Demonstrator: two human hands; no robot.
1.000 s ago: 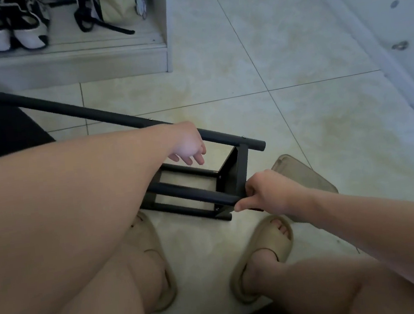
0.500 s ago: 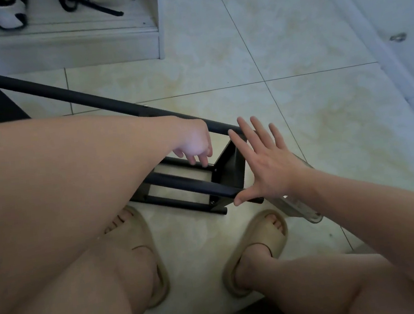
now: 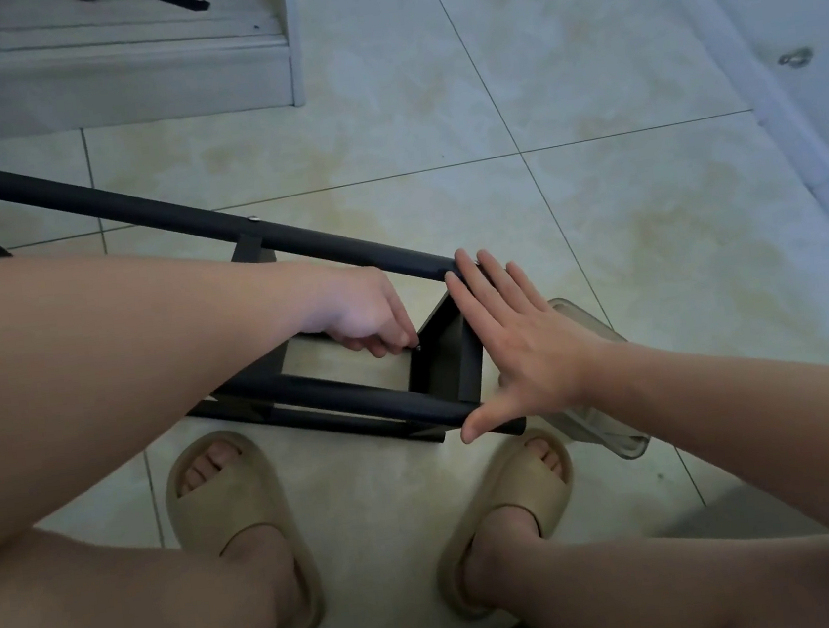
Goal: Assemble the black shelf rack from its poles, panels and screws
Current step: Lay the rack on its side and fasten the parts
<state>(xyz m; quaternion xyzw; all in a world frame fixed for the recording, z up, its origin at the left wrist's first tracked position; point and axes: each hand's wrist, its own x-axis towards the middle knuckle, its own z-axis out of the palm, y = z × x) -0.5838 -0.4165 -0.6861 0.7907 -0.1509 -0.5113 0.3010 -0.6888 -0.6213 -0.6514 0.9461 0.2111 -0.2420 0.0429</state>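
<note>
The right hand (image 3: 525, 352) is fully open, with straight, spread fingers laid flat against the outer face of the flat black end panel (image 3: 445, 356), at centre frame. Its fingertips (image 3: 469, 269) reach the end of the long black upper pole (image 3: 142, 210). Its thumb touches the end of the shorter black lower pole (image 3: 338, 392).

The left hand (image 3: 361, 320), just left of the panel, has its fingers curled. They pinch a small silver screw (image 3: 417, 348) against the inner face of the panel.

The black metal shelf rack (image 3: 396, 264) lies on its side on the pale tiled floor (image 3: 585, 103). It runs from the upper left of the frame down to the centre. A second screw head (image 3: 253, 219) sits in the upper pole.

A clear plastic container (image 3: 596, 339) lies on the floor just right of the right hand, partly hidden by it. Two beige rubber slippers (image 3: 239, 519) are worn below the rack, at lower centre. The base of a white cabinet (image 3: 118, 89) occupies the upper left.
</note>
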